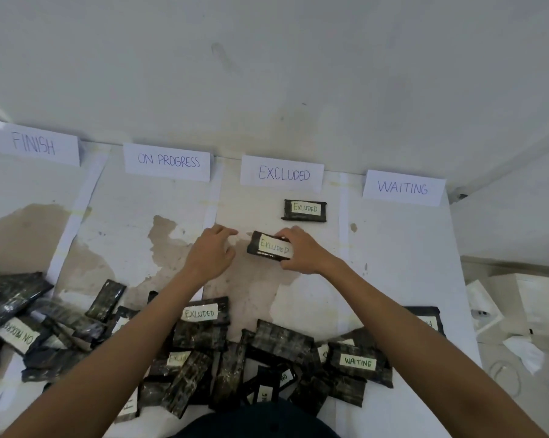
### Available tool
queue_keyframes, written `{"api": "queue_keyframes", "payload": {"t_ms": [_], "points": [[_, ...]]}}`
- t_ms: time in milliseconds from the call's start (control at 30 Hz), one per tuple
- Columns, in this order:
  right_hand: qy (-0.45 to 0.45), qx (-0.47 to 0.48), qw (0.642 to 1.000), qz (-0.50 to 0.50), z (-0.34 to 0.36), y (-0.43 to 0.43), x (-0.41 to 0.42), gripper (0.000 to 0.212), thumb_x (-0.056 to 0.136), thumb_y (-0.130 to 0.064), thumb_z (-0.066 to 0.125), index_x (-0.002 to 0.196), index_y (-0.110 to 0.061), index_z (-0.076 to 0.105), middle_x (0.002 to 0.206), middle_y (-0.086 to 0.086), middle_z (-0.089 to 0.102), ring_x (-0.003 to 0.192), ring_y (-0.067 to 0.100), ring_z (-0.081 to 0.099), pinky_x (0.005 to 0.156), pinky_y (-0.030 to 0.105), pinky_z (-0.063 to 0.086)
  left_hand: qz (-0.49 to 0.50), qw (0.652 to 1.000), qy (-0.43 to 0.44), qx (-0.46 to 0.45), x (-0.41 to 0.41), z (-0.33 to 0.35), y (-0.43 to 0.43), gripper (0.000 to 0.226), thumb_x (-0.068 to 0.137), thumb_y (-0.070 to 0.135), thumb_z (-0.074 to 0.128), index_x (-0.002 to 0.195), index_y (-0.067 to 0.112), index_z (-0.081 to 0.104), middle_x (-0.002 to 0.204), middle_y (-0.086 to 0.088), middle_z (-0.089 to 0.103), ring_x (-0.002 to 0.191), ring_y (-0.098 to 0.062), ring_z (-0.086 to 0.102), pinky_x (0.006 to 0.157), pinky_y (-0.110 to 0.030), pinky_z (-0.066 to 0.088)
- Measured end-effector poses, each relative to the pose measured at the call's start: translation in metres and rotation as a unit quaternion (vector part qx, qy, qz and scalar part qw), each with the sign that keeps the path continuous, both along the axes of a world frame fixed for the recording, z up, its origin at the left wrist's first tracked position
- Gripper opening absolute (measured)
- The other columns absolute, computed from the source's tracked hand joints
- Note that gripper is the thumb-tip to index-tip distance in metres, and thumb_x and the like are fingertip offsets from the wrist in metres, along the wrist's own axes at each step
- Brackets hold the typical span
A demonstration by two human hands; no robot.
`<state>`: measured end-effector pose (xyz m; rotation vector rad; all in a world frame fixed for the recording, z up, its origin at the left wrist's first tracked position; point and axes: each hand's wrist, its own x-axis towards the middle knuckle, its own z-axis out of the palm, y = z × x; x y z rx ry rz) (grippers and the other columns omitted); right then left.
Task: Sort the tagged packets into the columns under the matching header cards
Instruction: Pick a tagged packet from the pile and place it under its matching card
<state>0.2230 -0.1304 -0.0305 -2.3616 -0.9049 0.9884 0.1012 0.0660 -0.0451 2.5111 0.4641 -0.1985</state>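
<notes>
Four white header cards stand along the wall: FINISH [35, 143], ON PROGRESS [167, 161], EXCLUDED [282, 174], WAITING [403, 188]. One black packet tagged EXLUDED [304, 210] lies under the EXCLUDED card. My right hand [301, 249] grips a second black packet tagged EXLUDED [268, 246] by its right end, just below the first. My left hand [214, 249] hovers to the left of that packet, fingers relaxed, holding nothing. A heap of black tagged packets [267, 358] lies near me, with tags such as EXLUDED [200, 312], WAITING [358, 361] and ON PROGRESS [17, 338].
White paper strips [77, 213] mark the column borders on the stained white surface [134, 235]. The surface ends at the right edge [456, 279]; beyond it lie white boxes and crumpled paper [519, 317] on the floor. The wall rises right behind the cards.
</notes>
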Motion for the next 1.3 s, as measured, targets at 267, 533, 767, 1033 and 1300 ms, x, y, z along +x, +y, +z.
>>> {"api": "queue_keyframes", "payload": {"t_ms": [267, 533, 767, 1033, 1300], "points": [[-0.058, -0.008, 0.998, -0.013, -0.012, 0.078, 0.051, 0.060, 0.076, -0.011, 0.070, 0.130, -0.008, 0.046, 0.117, 0.008, 0.029, 0.085, 0.021, 0.047, 0.075, 0.026, 0.043, 0.022, 0.999, 0.024, 0.010, 0.034, -0.012, 0.043, 0.043, 0.086, 0.013, 0.053, 0.130, 0.012, 0.052, 0.128, -0.013, 0.053, 0.115, -0.032, 0.048, 0.092, -0.043, 0.046], [-0.104, -0.012, 0.994, 0.025, -0.043, 0.104, 0.065, 0.068, 0.075, -0.018, 0.071, 0.136, -0.007, 0.044, 0.118, 0.009, 0.035, 0.103, 0.026, 0.046, 0.091, 0.036, 0.044, 0.043, 0.999, 0.032, 0.000, 0.055, -0.027, 0.049, 0.046, 0.086, 0.013, 0.054, 0.132, 0.012, 0.047, 0.131, -0.013, 0.048, 0.118, -0.032, 0.045, 0.094, -0.043, 0.045], [-0.214, -0.046, 0.973, 0.078, -0.045, 0.102, 0.061, 0.069, 0.080, -0.027, 0.065, 0.141, -0.013, 0.036, 0.129, 0.009, 0.039, 0.115, 0.029, 0.038, 0.099, 0.040, 0.033, 0.030, 0.999, 0.034, -0.002, 0.048, -0.026, 0.051, 0.049, 0.087, 0.013, 0.053, 0.135, 0.013, 0.043, 0.132, -0.012, 0.048, 0.117, -0.032, 0.047, 0.094, -0.043, 0.046], [-0.184, -0.002, 0.980, 0.080, -0.023, 0.091, 0.018, 0.064, 0.082, -0.024, 0.063, 0.141, -0.013, 0.039, 0.132, 0.010, 0.039, 0.121, 0.028, 0.038, 0.100, 0.041, 0.031, 0.013, 1.000, 0.014, 0.010, -0.001, -0.001, 0.049, 0.040, 0.089, 0.016, 0.053, 0.129, 0.014, 0.050, 0.130, -0.009, 0.051, 0.117, -0.028, 0.047, 0.092, -0.038, 0.044], [-0.066, -0.022, 0.988, 0.139, -0.014, 0.073, -0.070, 0.050, 0.083, -0.020, 0.061, 0.132, -0.014, 0.050, 0.126, 0.006, 0.046, 0.111, 0.025, 0.051, 0.095, 0.042, 0.046, 0.018, 0.999, 0.050, -0.002, -0.082, -0.002, 0.032, 0.038, 0.089, 0.017, 0.051, 0.126, 0.013, 0.053, 0.127, -0.008, 0.052, 0.114, -0.027, 0.050, 0.092, -0.040, 0.047]]}}
